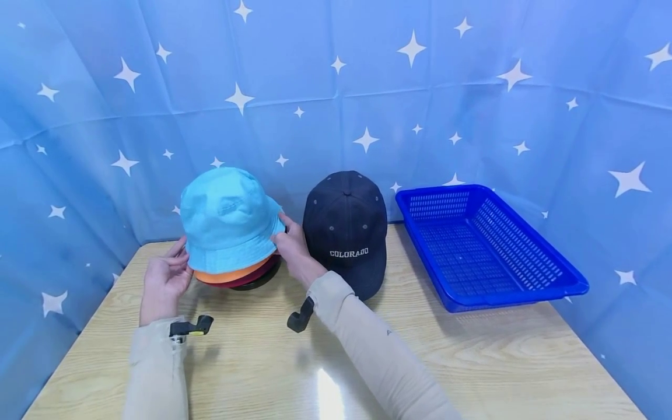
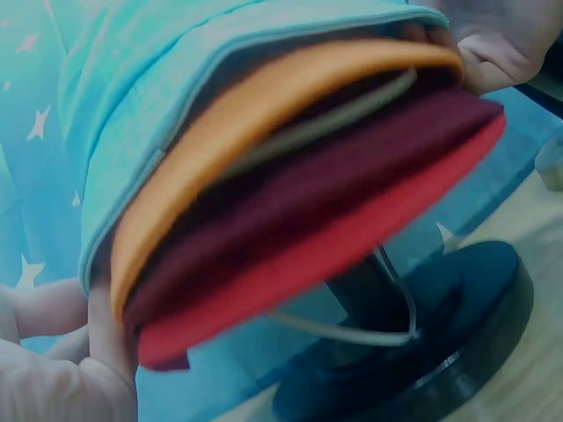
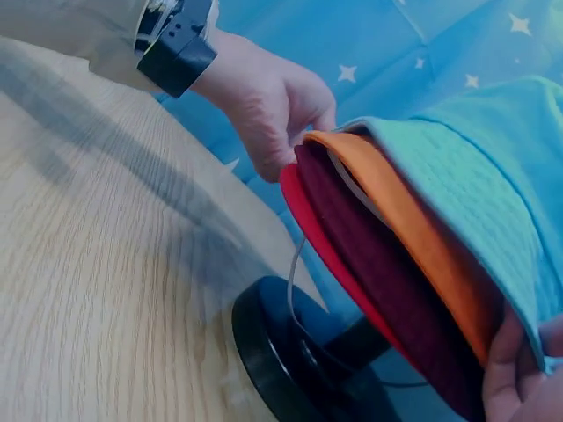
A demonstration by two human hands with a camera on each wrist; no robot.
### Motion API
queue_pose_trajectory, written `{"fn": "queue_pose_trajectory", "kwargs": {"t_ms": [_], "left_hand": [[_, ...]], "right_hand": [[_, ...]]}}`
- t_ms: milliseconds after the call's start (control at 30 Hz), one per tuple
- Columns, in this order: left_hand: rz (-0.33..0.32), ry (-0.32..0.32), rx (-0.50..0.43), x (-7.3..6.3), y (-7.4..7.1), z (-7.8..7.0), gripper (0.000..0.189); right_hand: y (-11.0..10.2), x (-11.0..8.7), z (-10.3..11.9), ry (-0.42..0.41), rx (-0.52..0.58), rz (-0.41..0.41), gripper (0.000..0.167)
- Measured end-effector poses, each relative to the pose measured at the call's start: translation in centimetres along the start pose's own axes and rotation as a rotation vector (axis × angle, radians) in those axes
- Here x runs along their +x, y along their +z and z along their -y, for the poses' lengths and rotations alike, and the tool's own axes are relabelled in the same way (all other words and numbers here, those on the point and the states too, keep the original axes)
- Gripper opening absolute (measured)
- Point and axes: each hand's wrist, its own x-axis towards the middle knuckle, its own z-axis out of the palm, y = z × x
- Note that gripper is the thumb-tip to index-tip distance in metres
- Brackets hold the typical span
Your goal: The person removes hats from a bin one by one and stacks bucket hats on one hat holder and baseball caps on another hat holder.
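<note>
A light-blue bucket hat sits on top of a stack of hats. Below its brim show the edges of an orange hat, a maroon one and a red one. The stack is held up on a stand with a round black base. My left hand pinches the light-blue brim on its left side. On the opposite side my right hand grips the same brim, some fingers hidden beneath it.
Just right of the stack is a navy cap lettered COLORADO. Farther right, a blue perforated basket stands on the wooden table. A blue curtain with white stars hangs behind and at the sides.
</note>
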Motion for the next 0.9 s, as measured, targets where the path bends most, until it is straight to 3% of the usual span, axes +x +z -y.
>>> {"fn": "queue_pose_trajectory", "kwargs": {"t_ms": [300,533,733,900], "left_hand": [[0.055,-0.011,0.018,0.8,-1.0,0.3,0.047],[0.075,0.018,0.145,0.6,-0.3,-0.1,0.04],[0.042,0.039,0.357,-0.7,0.6,-0.5,0.031],[-0.081,0.088,0.645,-0.7,2.1,0.0,0.015]], "right_hand": [[0.4,0.3,-0.9,-0.021,-0.012,0.004,0.08],[0.0,-0.6,-0.6,-0.041,-0.126,0.017,0.076],[-0.3,-4.1,-0.3,-0.086,-0.151,0.086,0.079],[-2.0,-8.1,0.0,-0.199,-0.384,0.215,0.063]]}}
